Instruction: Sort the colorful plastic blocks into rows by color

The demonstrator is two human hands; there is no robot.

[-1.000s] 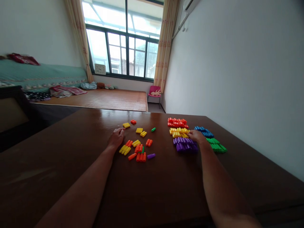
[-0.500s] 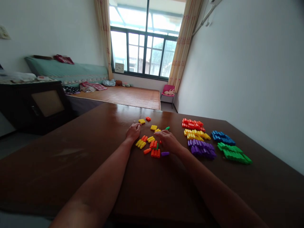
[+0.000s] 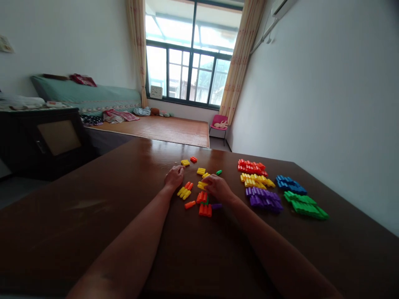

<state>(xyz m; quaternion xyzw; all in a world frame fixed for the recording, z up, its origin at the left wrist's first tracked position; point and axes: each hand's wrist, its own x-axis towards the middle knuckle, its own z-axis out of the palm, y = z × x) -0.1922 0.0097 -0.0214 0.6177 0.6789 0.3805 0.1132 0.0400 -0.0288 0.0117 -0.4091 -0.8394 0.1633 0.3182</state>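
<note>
Reaching at the yellow pieces [image 3: 201, 185] with the right hand [image 3: 219, 188]; fingers bent over them, can't tell if they're grasping. Left hand [image 3: 174, 176] rests on the surface [image 3: 199, 253], fingers half curled just beside the far yellow set [image 3: 185, 162]; can't tell if anything's in them. I'd pinch across the long sides and lift straight up, clear of the orange stack [image 3: 202, 197]. Watch the wrist near the purple piece [image 3: 216, 206].
</note>
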